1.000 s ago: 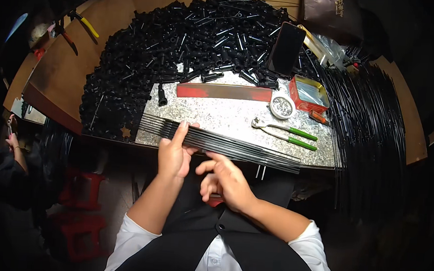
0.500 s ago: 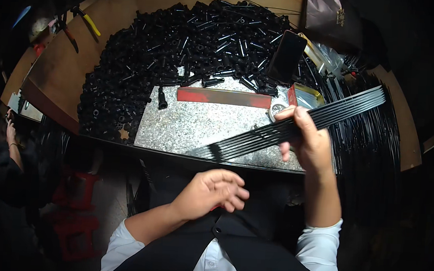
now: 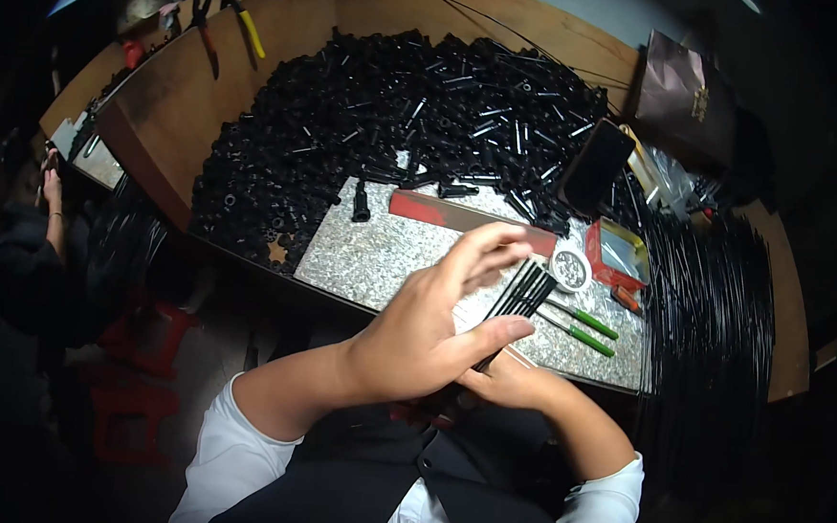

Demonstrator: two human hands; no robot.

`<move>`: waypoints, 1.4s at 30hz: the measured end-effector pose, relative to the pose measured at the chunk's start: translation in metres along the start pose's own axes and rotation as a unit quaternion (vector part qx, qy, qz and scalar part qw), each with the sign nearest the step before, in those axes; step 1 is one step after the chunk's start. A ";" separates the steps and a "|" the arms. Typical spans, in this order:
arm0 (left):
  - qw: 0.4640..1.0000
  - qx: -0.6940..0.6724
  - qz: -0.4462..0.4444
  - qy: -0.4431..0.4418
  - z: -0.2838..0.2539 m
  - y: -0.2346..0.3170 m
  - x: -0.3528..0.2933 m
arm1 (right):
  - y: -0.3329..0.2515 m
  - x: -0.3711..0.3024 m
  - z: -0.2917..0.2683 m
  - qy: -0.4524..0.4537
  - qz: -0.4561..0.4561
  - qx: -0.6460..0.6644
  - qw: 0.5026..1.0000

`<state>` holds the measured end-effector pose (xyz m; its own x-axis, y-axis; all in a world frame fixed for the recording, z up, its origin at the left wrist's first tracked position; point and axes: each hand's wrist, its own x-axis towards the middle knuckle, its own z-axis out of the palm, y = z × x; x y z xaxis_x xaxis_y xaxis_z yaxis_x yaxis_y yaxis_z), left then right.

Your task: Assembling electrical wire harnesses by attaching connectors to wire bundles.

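Head view: bundle of thin, straight black rods [image 3: 529, 292] above the desk's [image 3: 371, 249] front edge

The left hand [image 3: 424, 324], fingers loosely open, has its thumb across the bundle; the right hand [image 3: 518, 381] is at the lower end, fingers hidden, so its grip cannot be told.

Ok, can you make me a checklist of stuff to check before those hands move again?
1. Bundle of thin black rods together: ok, the visible ends sit close side by side.
2. Right hand gripping the bundle firmly: cannot tell, its fingers are hidden.
3. Left hand closed around the bundle: not ok, its fingers are spread open.
4. Metal pincers with green handles fully in view: not ok, their head is hidden.
5. Small round white dish upright: ok, on the grey speckled worktop.
6. Flat black phone away from both hands: ok.
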<state>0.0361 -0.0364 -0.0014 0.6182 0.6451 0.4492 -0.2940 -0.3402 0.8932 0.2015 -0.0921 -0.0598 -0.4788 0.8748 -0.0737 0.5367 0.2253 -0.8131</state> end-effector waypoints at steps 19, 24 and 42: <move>0.993 0.051 -0.021 -0.107 -0.004 -0.002 0.013 | 0.049 -0.024 0.002 -0.047 0.027 0.206 0.977; 0.991 0.029 0.033 -0.126 0.004 -0.002 0.005 | 0.031 0.002 0.019 0.213 -0.082 0.219 0.949; 0.729 0.664 -0.083 0.144 -0.186 -0.145 -0.004 | 0.043 0.026 0.051 0.324 0.037 0.209 0.922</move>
<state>-0.0588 0.1377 -0.1288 0.3299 0.8041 0.4945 0.8504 -0.4806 0.2141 0.1764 -0.0813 -0.1268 0.1361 0.9844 0.1119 0.1718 0.0878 -0.9812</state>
